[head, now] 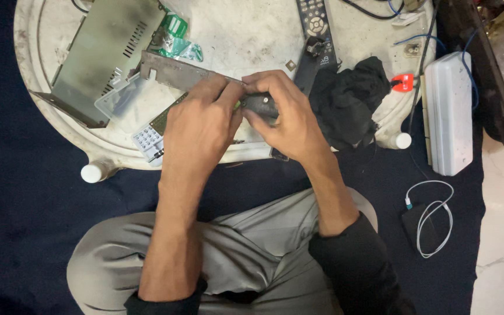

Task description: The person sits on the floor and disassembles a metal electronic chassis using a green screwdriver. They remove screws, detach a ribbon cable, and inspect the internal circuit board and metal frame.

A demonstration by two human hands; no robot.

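Note:
My left hand (198,127) and my right hand (287,116) are closed together over a grey metal chassis piece (176,71) that sticks out to the upper left over a round white tray (246,35). A small dark part (261,105) shows between my fingers. Under my left hand lies a green circuit board with a white keypad corner (147,139). What my fingers pinch beneath is hidden.
A grey metal cover (103,58) lies at the tray's left, with a green plastic packet (176,32) behind it. A black remote (317,32) and a black cloth (351,99) lie to the right. A white box (449,114) and a white cable (433,219) rest on the dark mat.

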